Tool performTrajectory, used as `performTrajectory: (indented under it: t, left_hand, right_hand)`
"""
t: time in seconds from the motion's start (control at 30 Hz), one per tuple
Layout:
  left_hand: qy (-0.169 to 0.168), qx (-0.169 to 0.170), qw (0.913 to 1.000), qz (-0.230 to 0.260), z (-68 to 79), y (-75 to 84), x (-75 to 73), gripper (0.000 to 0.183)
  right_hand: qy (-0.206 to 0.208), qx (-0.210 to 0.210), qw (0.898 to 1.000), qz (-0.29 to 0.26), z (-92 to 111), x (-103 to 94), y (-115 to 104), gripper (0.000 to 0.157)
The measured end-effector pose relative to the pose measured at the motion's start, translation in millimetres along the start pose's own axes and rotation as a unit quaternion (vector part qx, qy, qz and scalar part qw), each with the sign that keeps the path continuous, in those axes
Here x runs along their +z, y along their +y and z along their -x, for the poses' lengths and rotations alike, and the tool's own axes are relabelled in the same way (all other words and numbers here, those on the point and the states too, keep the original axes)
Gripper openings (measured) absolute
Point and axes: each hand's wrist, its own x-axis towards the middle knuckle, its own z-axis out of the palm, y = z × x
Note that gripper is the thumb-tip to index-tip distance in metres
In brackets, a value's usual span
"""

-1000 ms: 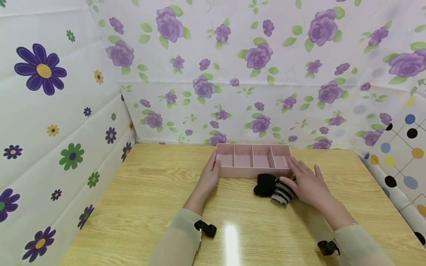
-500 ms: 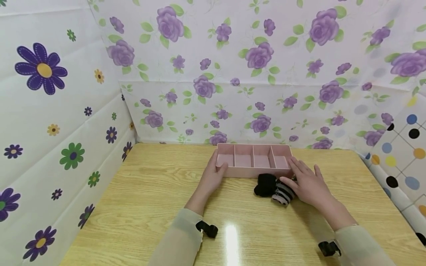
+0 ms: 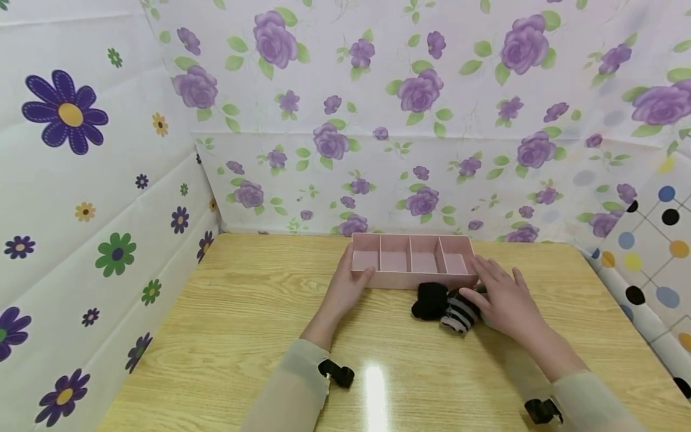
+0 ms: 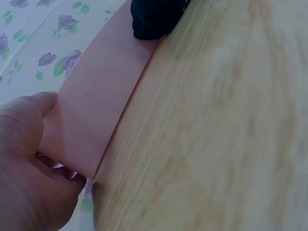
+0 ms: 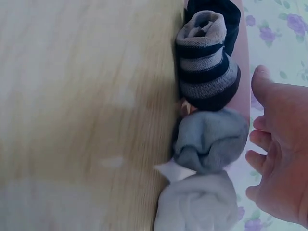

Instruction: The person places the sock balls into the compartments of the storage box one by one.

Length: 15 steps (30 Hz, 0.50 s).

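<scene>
A pink box (image 3: 412,280) with several compartments stands near the table's back edge. My left hand (image 3: 345,288) holds its left end, the thumb (image 4: 47,102) on the front wall and the other fingers round the end. By the right end, my right hand (image 3: 504,300) has its fingers extended and grips nothing. Along the box's front lie a rolled black sock (image 3: 430,301) and a striped rolled sock (image 3: 460,312). In the right wrist view a grey rolled sock (image 5: 211,137) and a pale rolled sock (image 5: 199,204) follow in the row; my right hand mostly covers these in the head view.
The box sits on a wooden table (image 3: 259,300), close to a flowered cloth (image 3: 378,108) hanging behind it. Patterned cloth also rises on the left (image 3: 97,198) and right (image 3: 648,258). The box's compartments (image 3: 394,260) show their bare pink floors.
My left thumb has moved right, from the box's left corner onto its front wall. My right hand has shifted slightly right. The box and the visible socks stay in place.
</scene>
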Motion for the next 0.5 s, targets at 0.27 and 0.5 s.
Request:
performTrajectory:
  t: [0.27, 0.5]
  left_hand:
    - [0.006, 0.024, 0.9997, 0.002, -1.1, -6.1, 3.9, 0.085]
    - [0.016, 0.045, 0.9988, 0.013, -2.4, -17.4, 4.8, 0.087]
  right_hand:
    - [0.042, -0.008, 0.999, 0.004, 28, -13.2, 15, 0.078]
    - [0.036, 0.016, 0.999, -0.013, 42, -20.7, 32, 0.079]
